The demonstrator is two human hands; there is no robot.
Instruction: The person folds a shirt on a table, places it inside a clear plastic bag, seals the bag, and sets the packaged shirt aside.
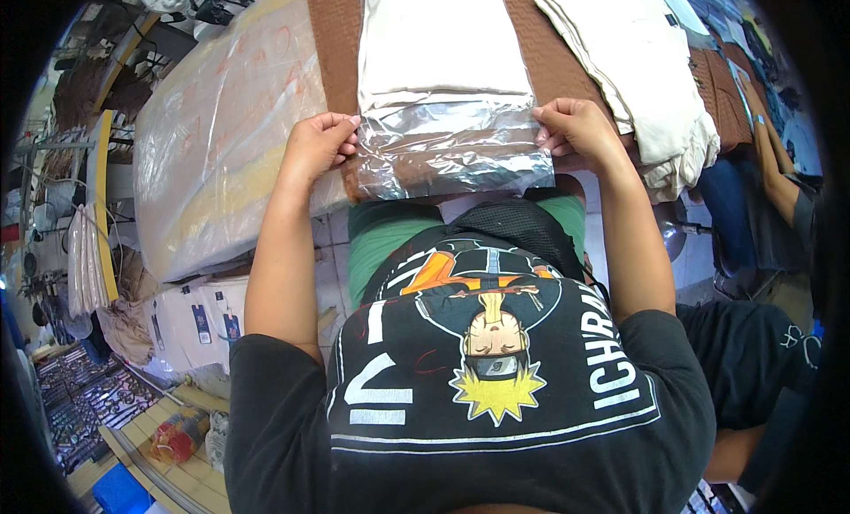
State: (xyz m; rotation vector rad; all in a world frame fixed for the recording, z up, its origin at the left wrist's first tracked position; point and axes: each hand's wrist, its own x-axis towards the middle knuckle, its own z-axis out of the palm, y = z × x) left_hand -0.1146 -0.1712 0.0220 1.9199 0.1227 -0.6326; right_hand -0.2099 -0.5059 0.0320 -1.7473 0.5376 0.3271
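Clear plastic bag (456, 151) lies flat on a brown textured cover (335, 49), its loose, unfilled end toward me as I watch through the head feed. Biggest around it is the plastic-wrapped bale (226, 115) on the left, then the pile of cream garments (651, 85) on the right. Smaller than those, a folded off-white garment (443, 36) appears to sit in the bag's far part; I can't tell what kind it is. Judging by the lie of things, the filling looks done, while the loose end is not yet folded over or closed. Smallest are the grips: I see the left hand (320, 146) pinching the bag's left edge and the right hand (580, 131) pinching its right edge, thumbs against fingers, the film spread between them
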